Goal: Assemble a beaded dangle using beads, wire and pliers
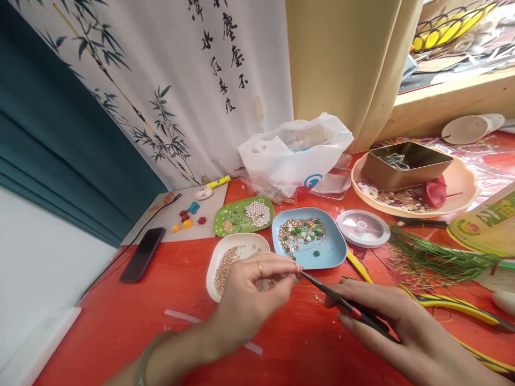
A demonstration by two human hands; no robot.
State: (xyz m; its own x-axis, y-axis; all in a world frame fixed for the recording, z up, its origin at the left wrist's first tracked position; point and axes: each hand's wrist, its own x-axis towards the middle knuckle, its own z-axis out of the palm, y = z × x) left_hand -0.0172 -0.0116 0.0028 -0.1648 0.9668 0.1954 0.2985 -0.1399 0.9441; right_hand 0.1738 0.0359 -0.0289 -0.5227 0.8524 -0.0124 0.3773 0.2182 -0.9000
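My left hand (257, 295) is closed in a pinch above the front of the trays. Something small and beaded sits between its fingertips, mostly hidden. My right hand (386, 316) grips a pair of dark, thin-nosed pliers (332, 295) with a red band. The tip of the pliers meets the piece at my left fingertips. Just behind lies a blue tray (336, 254) with gold, green and white beads. A cream tray (212, 268) of small gold beads is partly covered by my left hand. Beyond it stands a green tray (223, 214) with white pearls and a few gold beads.
A phone (142, 254) lies at left near a board with small coloured pieces. Behind the trays stands a white plastic bag (277, 155). To the right are a round lidded case (363, 228), a peach basin (462, 187) holding a metal tin, green wire stems (438, 254) and yellow-handled pliers (458, 307).
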